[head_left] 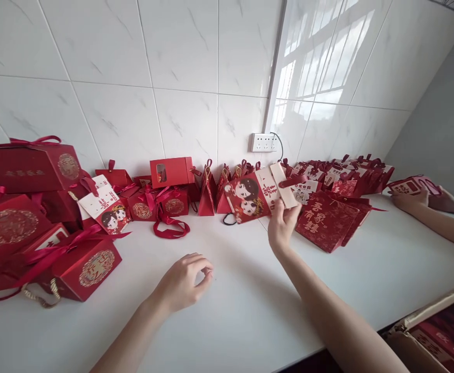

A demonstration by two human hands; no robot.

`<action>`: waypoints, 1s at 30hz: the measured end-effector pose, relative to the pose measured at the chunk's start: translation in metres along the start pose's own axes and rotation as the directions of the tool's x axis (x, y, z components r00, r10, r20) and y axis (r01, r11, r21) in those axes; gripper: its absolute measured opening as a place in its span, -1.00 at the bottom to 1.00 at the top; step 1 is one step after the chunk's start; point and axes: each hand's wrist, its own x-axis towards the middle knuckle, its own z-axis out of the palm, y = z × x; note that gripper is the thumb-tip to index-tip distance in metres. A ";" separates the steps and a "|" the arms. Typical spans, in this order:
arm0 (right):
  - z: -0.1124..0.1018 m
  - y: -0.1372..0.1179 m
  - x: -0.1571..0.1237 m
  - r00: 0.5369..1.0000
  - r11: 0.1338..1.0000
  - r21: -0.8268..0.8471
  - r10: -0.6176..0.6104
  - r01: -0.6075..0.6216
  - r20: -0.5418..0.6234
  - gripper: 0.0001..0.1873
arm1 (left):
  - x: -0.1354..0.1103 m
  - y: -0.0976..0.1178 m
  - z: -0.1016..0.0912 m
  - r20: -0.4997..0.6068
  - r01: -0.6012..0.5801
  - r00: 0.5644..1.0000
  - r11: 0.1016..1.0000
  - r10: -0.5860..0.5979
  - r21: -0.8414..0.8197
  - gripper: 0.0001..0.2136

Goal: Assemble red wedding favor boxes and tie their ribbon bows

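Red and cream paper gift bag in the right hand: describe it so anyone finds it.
Find the white rectangular wall socket. Below, the bare right hand holds the gift bag at a tilt. Adjacent red bags rest unheld; this one is gripped, showing two cartoon figures.

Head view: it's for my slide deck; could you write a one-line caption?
Right hand holds a red-and-white rectangular paper gift bag over a white table; left hand curled, empty.

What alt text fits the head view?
The right hand holds a cartoon-printed red bag above a white table; the left hand is empty. Red boxes crowd the left, red bags the right, another person's hands at far right.
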 end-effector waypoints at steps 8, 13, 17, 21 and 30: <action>-0.019 0.022 0.012 0.939 0.888 -0.416 -0.049 0.197 0.340 -0.75 | -0.001 -0.001 0.009 0.028 0.024 0.999 0.999 -0.025 0.026 -0.87; -0.010 0.024 0.000 0.863 0.873 -0.438 0.039 0.216 0.503 -0.78 | -0.002 -0.009 0.012 -0.002 0.184 0.983 0.981 -0.185 0.064 -0.72; -0.009 0.021 -0.004 0.797 0.878 -0.425 0.089 0.221 0.597 -0.80 | -0.002 -0.014 0.014 0.041 0.225 0.973 0.972 -0.228 0.070 -0.74; -0.009 0.011 -0.014 0.773 0.894 -0.423 0.159 0.151 0.614 -0.68 | 0.001 -0.015 0.012 0.019 0.212 0.977 0.977 -0.212 0.020 -0.71; -0.074 -0.071 -0.021 0.782 0.816 -0.040 0.566 -0.577 0.261 -0.77 | 0.006 -0.022 0.001 -0.125 0.123 0.985 0.991 -0.115 0.056 -0.88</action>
